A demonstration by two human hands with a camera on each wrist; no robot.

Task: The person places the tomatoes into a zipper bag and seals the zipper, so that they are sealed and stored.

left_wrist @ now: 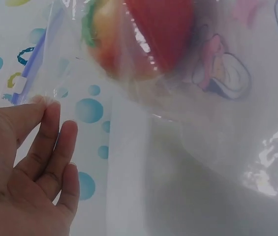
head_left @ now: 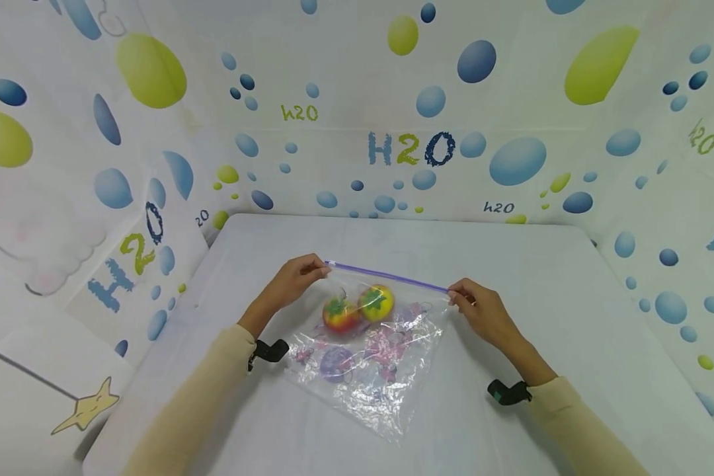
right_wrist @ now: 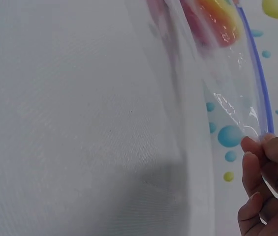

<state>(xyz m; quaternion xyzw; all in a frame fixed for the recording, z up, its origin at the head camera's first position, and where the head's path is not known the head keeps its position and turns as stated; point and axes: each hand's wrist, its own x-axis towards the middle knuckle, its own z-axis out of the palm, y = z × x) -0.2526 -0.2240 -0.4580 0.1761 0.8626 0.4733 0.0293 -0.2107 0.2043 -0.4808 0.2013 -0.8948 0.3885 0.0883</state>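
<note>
A clear zip bag with pink and purple prints and a purple zip strip is stretched between both hands. Two tomato-like items, one red and yellow and one mostly yellow, each with a green top, are inside near the strip. My left hand pinches the bag's upper left corner between thumb and index finger, beside the white slider. At the opposite corner, my right hand pinches the strip's end with thumb and fingertips. In the left wrist view, the red item shows through the plastic.
The bag is over a table with a white cover. Behind it and at both sides hang white sheets printed with blue and green drops and lettering. A dark wrist camera sits on the left wrist, another camera on the right.
</note>
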